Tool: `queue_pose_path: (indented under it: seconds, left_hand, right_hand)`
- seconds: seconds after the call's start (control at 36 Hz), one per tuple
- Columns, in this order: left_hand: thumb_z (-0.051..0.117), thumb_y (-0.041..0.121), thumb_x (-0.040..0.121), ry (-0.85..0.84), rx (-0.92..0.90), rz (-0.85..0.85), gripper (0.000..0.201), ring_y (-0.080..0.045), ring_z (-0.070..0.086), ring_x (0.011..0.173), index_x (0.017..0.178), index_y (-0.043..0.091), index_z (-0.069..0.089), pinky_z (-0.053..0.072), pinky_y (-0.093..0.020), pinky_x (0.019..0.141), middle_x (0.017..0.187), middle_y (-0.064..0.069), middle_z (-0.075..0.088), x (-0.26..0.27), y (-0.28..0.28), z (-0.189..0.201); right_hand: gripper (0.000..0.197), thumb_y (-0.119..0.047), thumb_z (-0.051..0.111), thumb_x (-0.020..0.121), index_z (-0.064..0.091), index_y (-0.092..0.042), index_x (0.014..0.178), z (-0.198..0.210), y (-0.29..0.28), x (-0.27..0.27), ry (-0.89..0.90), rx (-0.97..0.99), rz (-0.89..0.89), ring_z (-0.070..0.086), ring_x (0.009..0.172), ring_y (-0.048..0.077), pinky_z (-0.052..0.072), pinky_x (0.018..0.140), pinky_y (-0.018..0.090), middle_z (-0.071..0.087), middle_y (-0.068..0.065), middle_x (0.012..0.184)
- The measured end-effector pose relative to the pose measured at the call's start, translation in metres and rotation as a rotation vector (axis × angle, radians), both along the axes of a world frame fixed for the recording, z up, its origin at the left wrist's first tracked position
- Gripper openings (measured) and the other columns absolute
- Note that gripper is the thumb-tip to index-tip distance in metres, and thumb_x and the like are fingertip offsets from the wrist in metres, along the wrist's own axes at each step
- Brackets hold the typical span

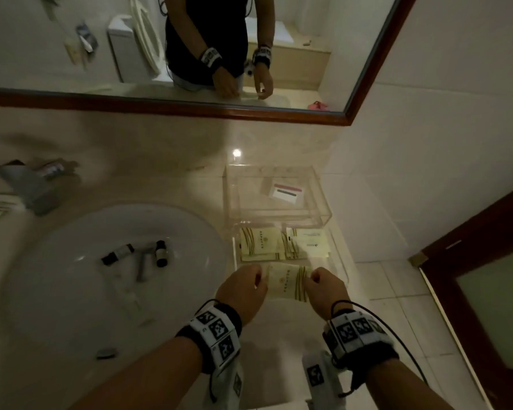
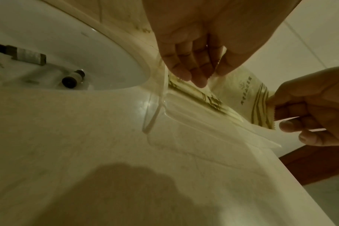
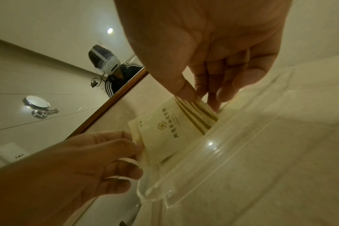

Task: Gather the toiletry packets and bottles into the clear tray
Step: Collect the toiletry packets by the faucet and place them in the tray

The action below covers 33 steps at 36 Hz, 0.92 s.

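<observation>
A cream packet (image 1: 285,284) with gold stripes is stretched between both hands over the near end of the shallow clear tray (image 1: 344,270). My left hand (image 1: 259,279) pinches its left edge and my right hand (image 1: 313,278) pinches the striped right edge. In the left wrist view the left hand (image 2: 209,76) holds the packet (image 2: 242,94) above the tray rim (image 2: 155,107). In the right wrist view the right hand (image 3: 195,95) pinches the packet (image 3: 164,126) just above the tray wall (image 3: 222,145). Two more packets (image 1: 261,245) (image 1: 311,244) lie in the tray. Two small dark-capped bottles (image 1: 117,253) (image 1: 161,253) lie in the sink (image 1: 71,291).
A deeper clear box (image 1: 228,196) holding a striped card (image 1: 288,192) stands just behind the tray. Grey packaging (image 1: 33,184) lies at the counter's far left. The wood-framed mirror (image 1: 190,109) runs along the back, and a dark door frame (image 1: 444,261) stands to the right.
</observation>
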State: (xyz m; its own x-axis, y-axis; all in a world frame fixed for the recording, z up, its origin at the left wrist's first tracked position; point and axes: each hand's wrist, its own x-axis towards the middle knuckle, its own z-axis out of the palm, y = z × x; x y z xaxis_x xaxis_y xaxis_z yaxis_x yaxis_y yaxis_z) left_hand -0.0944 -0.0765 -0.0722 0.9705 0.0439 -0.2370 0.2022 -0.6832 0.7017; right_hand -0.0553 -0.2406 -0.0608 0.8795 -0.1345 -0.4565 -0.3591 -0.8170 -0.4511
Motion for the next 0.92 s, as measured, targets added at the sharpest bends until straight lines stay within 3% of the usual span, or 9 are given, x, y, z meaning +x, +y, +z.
queue_pose_path:
  seconds: [0.08, 0.17, 0.25, 0.33, 0.47, 0.72, 0.83, 0.92]
  left_hand:
    - [0.047, 0.027, 0.093, -0.005, -0.008, 0.006, 0.017, -0.024, 0.062, 0.086, 0.100, 0.014, 0.055, 0.054, -0.041, 0.081, 0.097, -0.006, 0.065, 0.008, 0.007, 0.002]
    - [0.051, 0.021, 0.090, 0.006, -0.059, 0.046, 0.019, -0.026, 0.062, 0.085, 0.108, 0.016, 0.049, 0.054, -0.040, 0.080, 0.092, -0.006, 0.065, 0.016, 0.013, 0.006]
    - [0.053, 0.017, 0.089, 0.002, -0.073, 0.085, 0.025, -0.027, 0.064, 0.083, 0.112, 0.016, 0.044, 0.055, -0.039, 0.078, 0.085, -0.004, 0.062, 0.025, 0.017, 0.010]
    - [0.054, 0.016, 0.089, -0.010, -0.080, 0.112, 0.026, -0.024, 0.060, 0.075, 0.113, 0.016, 0.043, 0.052, -0.037, 0.076, 0.072, 0.004, 0.054, 0.035, 0.022, 0.009]
    - [0.053, 0.015, 0.089, -0.012, -0.065, 0.136, 0.028, -0.024, 0.060, 0.071, 0.112, 0.019, 0.038, 0.053, -0.037, 0.071, 0.069, 0.004, 0.052, 0.049, 0.029, 0.005]
    - [0.049, 0.019, 0.092, 0.043, 0.016, 0.127, 0.012, -0.025, 0.062, 0.090, 0.104, 0.016, 0.051, 0.053, -0.038, 0.079, 0.095, -0.004, 0.063, 0.073, 0.035, -0.004]
    - [0.046, 0.017, 0.091, 0.019, 0.041, 0.131, 0.010, -0.026, 0.060, 0.081, 0.097, 0.015, 0.053, 0.050, -0.039, 0.075, 0.080, -0.002, 0.058, 0.082, 0.037, -0.012]
    - [0.046, 0.019, 0.092, 0.023, 0.065, 0.137, 0.011, -0.024, 0.060, 0.082, 0.099, 0.016, 0.055, 0.049, -0.038, 0.075, 0.082, -0.003, 0.059, 0.086, 0.038, -0.017]
  right_hand:
    - [0.022, -0.029, 0.044, 0.092, 0.039, -0.021, 0.072, 0.002, 0.010, 0.011, 0.016, 0.038, 0.000, 0.050, 0.077, 0.023, 0.040, 0.068, 0.030, 0.054, 0.005, 0.086]
    - [0.010, -0.027, 0.044, 0.091, 0.046, -0.017, 0.091, 0.004, 0.019, 0.021, 0.006, 0.038, 0.011, 0.054, 0.082, 0.026, 0.043, 0.072, 0.032, 0.058, 0.006, 0.092]
    - [0.012, -0.024, 0.046, 0.089, 0.047, -0.017, 0.098, 0.004, 0.027, 0.030, -0.001, 0.025, 0.011, 0.058, 0.090, 0.028, 0.050, 0.082, 0.038, 0.062, 0.008, 0.100]
    - [0.019, -0.022, 0.049, 0.089, 0.049, -0.016, 0.107, 0.004, 0.034, 0.039, 0.007, 0.033, 0.024, 0.059, 0.098, 0.029, 0.049, 0.086, 0.038, 0.062, 0.009, 0.108]
    - [0.032, -0.015, 0.053, 0.086, 0.044, -0.018, 0.116, 0.002, 0.041, 0.053, -0.010, 0.069, 0.042, 0.061, 0.087, 0.028, 0.051, 0.077, 0.037, 0.061, 0.007, 0.091]
    - [0.022, -0.014, 0.048, 0.089, 0.045, -0.022, 0.110, -0.012, 0.046, 0.078, -0.044, 0.071, 0.107, 0.059, 0.074, 0.026, 0.049, 0.068, 0.034, 0.061, 0.008, 0.078]
    - [0.020, -0.014, 0.046, 0.090, 0.049, -0.025, 0.106, -0.020, 0.050, 0.086, -0.046, 0.050, 0.141, 0.062, 0.083, 0.031, 0.052, 0.072, 0.039, 0.066, 0.013, 0.091]
    - [0.019, -0.016, 0.045, 0.091, 0.050, -0.026, 0.106, -0.025, 0.050, 0.091, -0.050, 0.038, 0.164, 0.063, 0.085, 0.031, 0.052, 0.071, 0.038, 0.065, 0.012, 0.092]
